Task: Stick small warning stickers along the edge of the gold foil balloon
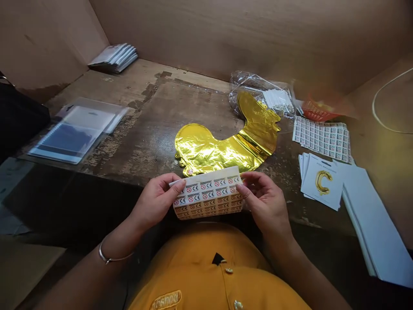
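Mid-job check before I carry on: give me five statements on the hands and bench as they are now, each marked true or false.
1. The left hand and right hand both hold the sticker sheet. True.
2. The red basket stands beyond the label sheets. True.
3. The gold balloon is inside the red basket. False: the gold balloon lies on the table, just beyond the sticker sheet.
4. The top balloon card shows a letter S. False: the top balloon card shows a gold C.
5. The bracelet is on the right wrist. False: the bracelet is on the left wrist.
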`<state>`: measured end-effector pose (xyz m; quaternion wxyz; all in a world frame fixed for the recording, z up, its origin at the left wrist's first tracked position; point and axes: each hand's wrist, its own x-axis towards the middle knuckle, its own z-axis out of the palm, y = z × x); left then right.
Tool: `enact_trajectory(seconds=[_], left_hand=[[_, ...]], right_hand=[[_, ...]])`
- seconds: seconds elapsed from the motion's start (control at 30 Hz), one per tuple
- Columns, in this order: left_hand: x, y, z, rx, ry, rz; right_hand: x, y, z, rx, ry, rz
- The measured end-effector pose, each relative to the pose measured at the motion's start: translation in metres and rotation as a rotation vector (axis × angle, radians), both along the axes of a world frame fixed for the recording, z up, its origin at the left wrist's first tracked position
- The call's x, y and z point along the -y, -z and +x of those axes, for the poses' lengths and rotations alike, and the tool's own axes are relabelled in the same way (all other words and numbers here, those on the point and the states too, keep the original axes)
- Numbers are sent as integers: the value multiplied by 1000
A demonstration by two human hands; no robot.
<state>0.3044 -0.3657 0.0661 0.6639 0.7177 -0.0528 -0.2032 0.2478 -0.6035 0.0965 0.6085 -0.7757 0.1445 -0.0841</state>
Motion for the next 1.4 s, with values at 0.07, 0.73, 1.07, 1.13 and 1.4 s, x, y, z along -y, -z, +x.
enact_trajectory(seconds=[0.07,0.73,1.07,1.13,1.4], left_hand=[[0,2,-5,0,-30,9],[4,-4,-41,29,-342,-125],[10,-10,-39,139,-217,-138],[12,-11,-38,158,-259,-72],[8,-16,-41,248,-220,158]], right_hand=[[-2,-1,-3,29,54,12],[-11,-5,-16,107,-60,63],[-8,-8,-23,89,-251,91],[-8,-10,-24,87,-235,32],[-7,-18,-27,25,-247,-104]])
